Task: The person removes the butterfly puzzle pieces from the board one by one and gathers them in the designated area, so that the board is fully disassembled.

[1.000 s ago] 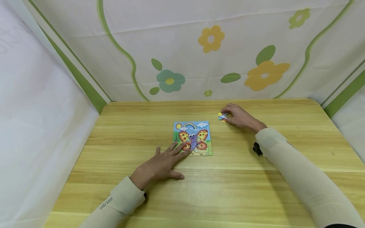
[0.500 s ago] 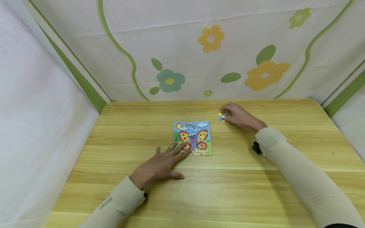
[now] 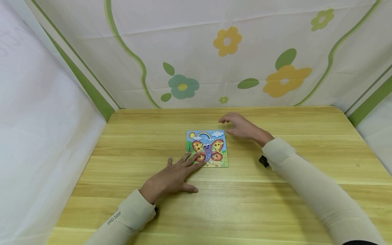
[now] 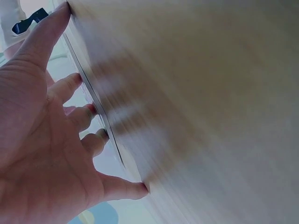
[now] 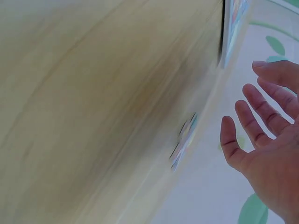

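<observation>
A square butterfly picture puzzle [image 3: 216,146] lies flat on the table, its butterfly purple with red and yellow wings. My left hand [image 3: 174,175] is spread palm down, middle fingertips on the puzzle's lower left; thumb and little finger touch the tabletop beside it in the left wrist view. Just off the puzzle's upper right corner hovers my right hand [image 3: 242,127], fingers loosely bent and holding nothing. Below it, small flat colourful pieces [image 5: 184,142], apparently jigsaw pieces, lie on the table in the right wrist view. The hand hides them in the head view.
The wood-grain table [image 3: 245,200] ends at a white cloth backdrop [image 3: 190,41] printed with flowers and green vines. Cloth walls rise at both sides. Dark wrist cameras show beneath both sleeves.
My right hand has let go of the small colourful pieces and moved left toward the puzzle's upper right corner, its fingers opening. My left hand stays in place on the puzzle.
</observation>
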{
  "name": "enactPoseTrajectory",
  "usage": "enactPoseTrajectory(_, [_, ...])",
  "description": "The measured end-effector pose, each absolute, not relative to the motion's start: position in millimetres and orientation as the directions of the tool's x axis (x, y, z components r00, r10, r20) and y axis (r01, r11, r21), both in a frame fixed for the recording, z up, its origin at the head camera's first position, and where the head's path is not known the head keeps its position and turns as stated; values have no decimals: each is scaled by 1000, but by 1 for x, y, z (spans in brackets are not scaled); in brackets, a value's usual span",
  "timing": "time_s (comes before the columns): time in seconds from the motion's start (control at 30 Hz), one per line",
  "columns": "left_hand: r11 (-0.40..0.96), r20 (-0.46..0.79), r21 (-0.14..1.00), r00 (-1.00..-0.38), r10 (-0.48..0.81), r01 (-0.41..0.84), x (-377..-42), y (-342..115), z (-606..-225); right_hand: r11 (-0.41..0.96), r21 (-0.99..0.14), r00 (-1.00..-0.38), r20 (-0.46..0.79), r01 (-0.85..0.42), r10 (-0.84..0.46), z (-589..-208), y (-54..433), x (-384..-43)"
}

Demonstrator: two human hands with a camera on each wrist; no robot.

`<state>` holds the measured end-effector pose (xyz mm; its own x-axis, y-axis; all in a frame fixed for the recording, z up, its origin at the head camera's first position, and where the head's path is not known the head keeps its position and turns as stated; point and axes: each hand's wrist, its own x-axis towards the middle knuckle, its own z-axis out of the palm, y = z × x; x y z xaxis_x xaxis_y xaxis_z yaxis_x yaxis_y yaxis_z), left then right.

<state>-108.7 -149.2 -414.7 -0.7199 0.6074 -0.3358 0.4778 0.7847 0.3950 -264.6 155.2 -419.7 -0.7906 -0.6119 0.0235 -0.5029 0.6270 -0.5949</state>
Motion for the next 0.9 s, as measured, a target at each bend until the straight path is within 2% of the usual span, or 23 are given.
enactPoseTrajectory(0.67, [782, -342, 400, -714, 611, 477, -109, -150, -415, 576, -642, -749, -5, -506, -663, -419, 118, -256])
enactPoseTrajectory(0.9, [781, -341, 403, -713, 613, 478, -109, -150, -415, 565, -623, -724, 4, -542, -690, -424, 103, -255])
